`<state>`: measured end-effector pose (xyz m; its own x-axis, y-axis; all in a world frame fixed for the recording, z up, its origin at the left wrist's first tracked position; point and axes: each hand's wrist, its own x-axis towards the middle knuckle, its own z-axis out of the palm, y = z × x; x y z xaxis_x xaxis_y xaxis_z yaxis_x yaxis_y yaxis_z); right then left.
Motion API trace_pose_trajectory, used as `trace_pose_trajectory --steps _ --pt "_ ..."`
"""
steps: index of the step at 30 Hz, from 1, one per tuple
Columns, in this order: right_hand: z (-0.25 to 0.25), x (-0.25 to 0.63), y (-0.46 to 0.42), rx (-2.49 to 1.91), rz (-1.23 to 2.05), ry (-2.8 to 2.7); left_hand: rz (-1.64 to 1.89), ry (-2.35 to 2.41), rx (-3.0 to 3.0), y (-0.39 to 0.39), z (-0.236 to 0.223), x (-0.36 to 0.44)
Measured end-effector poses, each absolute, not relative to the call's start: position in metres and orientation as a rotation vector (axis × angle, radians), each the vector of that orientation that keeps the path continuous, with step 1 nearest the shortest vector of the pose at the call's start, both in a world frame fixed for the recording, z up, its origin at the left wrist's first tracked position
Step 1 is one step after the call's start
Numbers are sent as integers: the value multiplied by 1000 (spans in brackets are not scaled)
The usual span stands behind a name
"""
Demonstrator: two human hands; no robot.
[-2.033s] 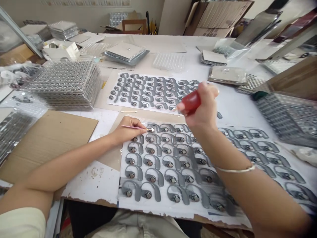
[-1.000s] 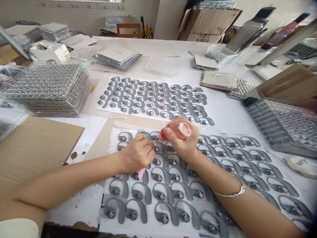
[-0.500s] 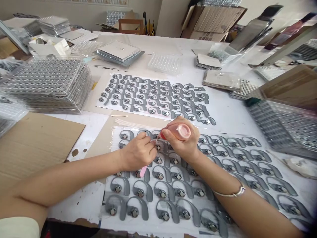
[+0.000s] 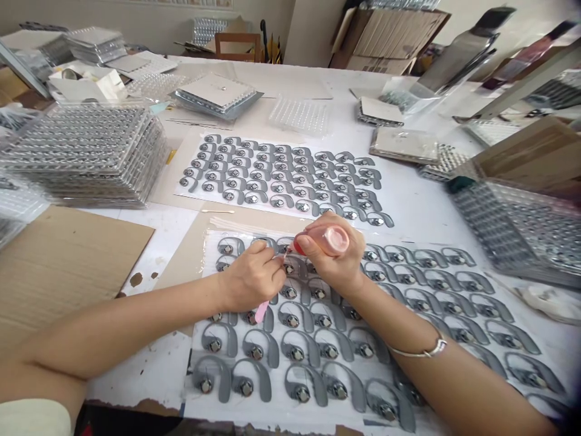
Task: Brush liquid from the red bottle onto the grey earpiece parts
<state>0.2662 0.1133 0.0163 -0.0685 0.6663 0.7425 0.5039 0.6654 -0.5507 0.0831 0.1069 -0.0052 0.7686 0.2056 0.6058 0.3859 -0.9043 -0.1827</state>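
My right hand [image 4: 338, 257] is wrapped round a pinkish-red squeeze bottle [image 4: 320, 239], its pale round base facing me and its tip pointing left and down. Close to that tip, my left hand [image 4: 254, 275] is closed on a thin pink stick [image 4: 262, 311], whose flat end sticks out below the fist. Both hands hover over rows of grey ear-hook earphone parts [image 4: 333, 351], each with a round metallic piece and fine wires, laid out on a white sheet. The exact spot where the bottle tip meets the stick is too small to make out.
Behind lies a second sheet of grey ear-hook parts [image 4: 281, 172]. A tall stack of clear trays [image 4: 86, 151] stands left, with cardboard [image 4: 68, 272] in front of it. Trays [image 4: 512, 224] and a box [image 4: 535, 154] fill the right. A cotton swab [image 4: 218, 211] lies mid-table.
Both hands keep nearly the same pose, with the bottle and the pink stick still held. The whole view has shifted very slightly.
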Motion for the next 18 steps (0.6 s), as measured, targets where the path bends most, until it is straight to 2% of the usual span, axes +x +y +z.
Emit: trace_pose_trajectory --steps 18 --pt "11 268 114 -904 135 -1703 -900 -459 -2686 107 -7 83"
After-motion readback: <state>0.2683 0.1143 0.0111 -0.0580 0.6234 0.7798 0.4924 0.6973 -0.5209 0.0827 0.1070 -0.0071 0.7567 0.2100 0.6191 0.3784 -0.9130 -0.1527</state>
